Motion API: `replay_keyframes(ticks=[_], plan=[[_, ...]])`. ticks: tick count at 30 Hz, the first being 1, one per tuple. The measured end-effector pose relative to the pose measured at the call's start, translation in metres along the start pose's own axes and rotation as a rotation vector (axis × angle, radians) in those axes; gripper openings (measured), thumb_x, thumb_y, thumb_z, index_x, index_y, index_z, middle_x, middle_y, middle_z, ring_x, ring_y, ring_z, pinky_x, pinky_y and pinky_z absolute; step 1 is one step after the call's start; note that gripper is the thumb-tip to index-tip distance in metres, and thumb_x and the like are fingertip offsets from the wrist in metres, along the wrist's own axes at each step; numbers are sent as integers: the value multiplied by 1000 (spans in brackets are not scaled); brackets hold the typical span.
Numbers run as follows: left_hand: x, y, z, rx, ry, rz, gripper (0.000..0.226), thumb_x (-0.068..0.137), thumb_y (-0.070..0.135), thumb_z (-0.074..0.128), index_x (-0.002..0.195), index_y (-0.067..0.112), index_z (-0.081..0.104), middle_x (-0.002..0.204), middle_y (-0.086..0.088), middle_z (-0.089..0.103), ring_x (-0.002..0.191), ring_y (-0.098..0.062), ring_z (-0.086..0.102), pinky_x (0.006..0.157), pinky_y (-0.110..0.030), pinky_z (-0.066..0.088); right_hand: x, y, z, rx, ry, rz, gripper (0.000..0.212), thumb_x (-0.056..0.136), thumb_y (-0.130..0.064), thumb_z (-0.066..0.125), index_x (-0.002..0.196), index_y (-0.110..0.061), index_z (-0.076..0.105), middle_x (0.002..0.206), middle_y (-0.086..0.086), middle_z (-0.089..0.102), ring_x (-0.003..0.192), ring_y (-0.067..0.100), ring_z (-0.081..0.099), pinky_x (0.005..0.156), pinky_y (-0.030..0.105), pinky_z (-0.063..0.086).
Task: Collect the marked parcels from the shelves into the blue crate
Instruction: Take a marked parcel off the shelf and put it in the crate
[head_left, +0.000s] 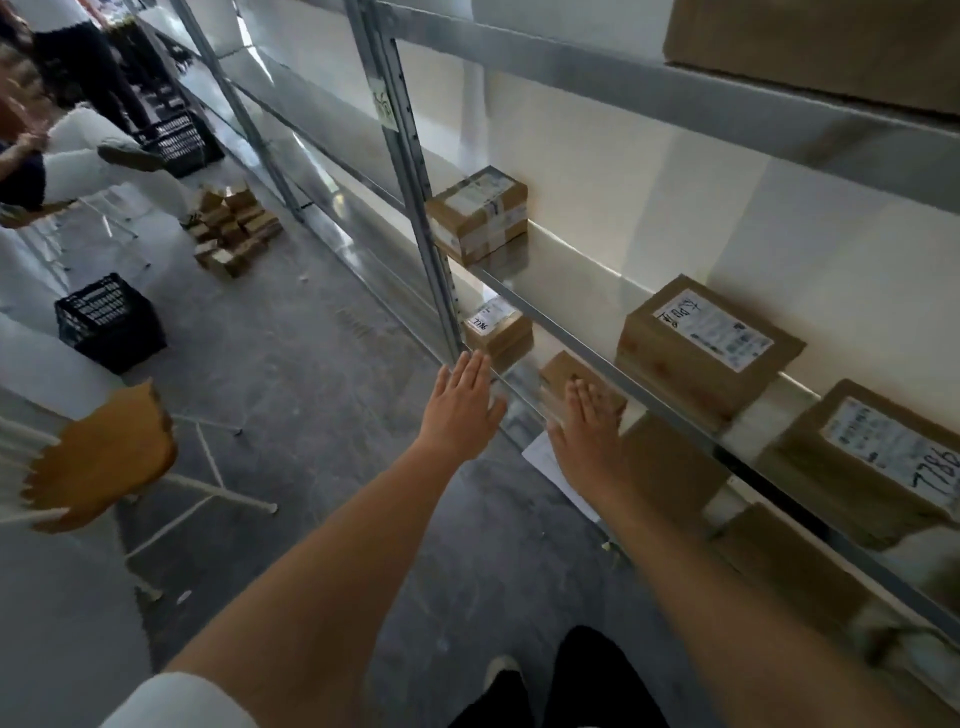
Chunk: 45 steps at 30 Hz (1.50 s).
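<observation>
top box (831, 47) — cut off by frame edge

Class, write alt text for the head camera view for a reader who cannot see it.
A person's bare left hand and right hand, fingers straight, reach toward a small brown cardboard parcel on a lower level of a grey metal shelf rack. More labelled brown parcels sit on the shelf above, one marked 7786. A black plastic crate stands on the concrete floor.

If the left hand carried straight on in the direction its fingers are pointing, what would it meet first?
Most likely the small parcel with the white label on the lower shelf, just past the metal shelf upright. The left hand is flat, fingers aimed up toward it. Depth is unclear, so it might brush the upright first.
</observation>
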<state>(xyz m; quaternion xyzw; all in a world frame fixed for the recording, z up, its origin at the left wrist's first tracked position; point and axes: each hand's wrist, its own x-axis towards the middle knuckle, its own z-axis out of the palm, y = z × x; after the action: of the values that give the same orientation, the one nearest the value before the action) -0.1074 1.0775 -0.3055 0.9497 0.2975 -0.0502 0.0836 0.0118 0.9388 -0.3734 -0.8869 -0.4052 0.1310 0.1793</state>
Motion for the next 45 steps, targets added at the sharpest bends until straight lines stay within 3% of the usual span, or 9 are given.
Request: replay_keyframes(ticks=[5,16,25,31,36,41,45], plan=[[48,-12,25,-62,-107,32,66,102,46,19,154,9,2,162,-7,0,149,-19,-6,122,-40,-3,19,25,26,146,-48,220,63,103,-34,36,154,-7,11,162,13,9,150,27,8,121,42,15],[136,-71,74,-54,-330,127,63,103,41,21,154,8,2,162,-8,2,150,-22,-3,122,-41,0,66,43,79,290,-14,583,63,103,-34,37,154,-6,15,162,12,14,150,24,11,120,38,10],[227,-129,121,-151,-427,189,61,103,37,27,153,5,10,161,-12,10,149,-25,5,121,-45,6,98,20,129,424,152,903,62,103,-35,38,153,-5,16,162,12,14,149,26,11,121,39,13],[264,-152,182,-100,-515,250,55,103,33,30,149,4,23,159,-16,13,147,-32,10,119,-46,10,129,3,181,679,311,1097,60,103,-33,40,153,-7,19,159,14,24,144,30,28,117,40,24],[288,-148,244,-19,-533,290,46,101,25,38,140,1,32,149,-26,28,136,-40,30,110,-51,30,149,13,231,842,357,1127,59,103,-34,40,154,-10,20,161,8,21,147,23,22,117,34,18],[301,-115,296,-279,-547,147,59,103,34,31,152,6,14,159,-15,16,146,-30,17,119,-44,16,166,34,261,892,451,1200,59,101,-33,44,153,-12,25,159,6,28,145,23,27,117,34,21],[317,-88,314,-505,-535,-6,63,102,32,33,154,13,3,162,-9,9,146,-29,18,119,-46,21,182,61,266,934,450,1259,62,100,-34,47,154,-14,22,159,7,26,144,25,28,114,35,24]])
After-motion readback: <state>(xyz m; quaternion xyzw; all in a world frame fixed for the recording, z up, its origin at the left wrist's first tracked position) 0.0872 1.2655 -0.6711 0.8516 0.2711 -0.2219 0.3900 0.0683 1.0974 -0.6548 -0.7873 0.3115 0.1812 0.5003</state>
